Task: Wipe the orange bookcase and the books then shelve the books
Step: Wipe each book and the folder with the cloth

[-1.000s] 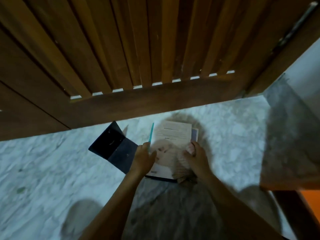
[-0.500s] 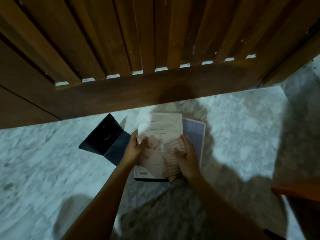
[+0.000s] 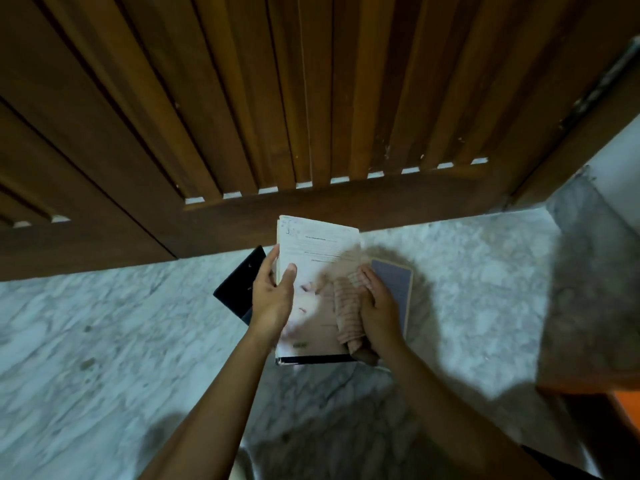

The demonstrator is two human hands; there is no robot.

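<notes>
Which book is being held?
The white book, gripped by the left hand, cloth on its cover; black book and blue book sit on the floor.

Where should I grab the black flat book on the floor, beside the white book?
Take the black flat book by its left edge, coming from the left. It lies on the pale marble floor, and its right part is hidden behind the left hand and the white paperback book it holds, so only that side is free. Slide fingers under the edge.
</notes>
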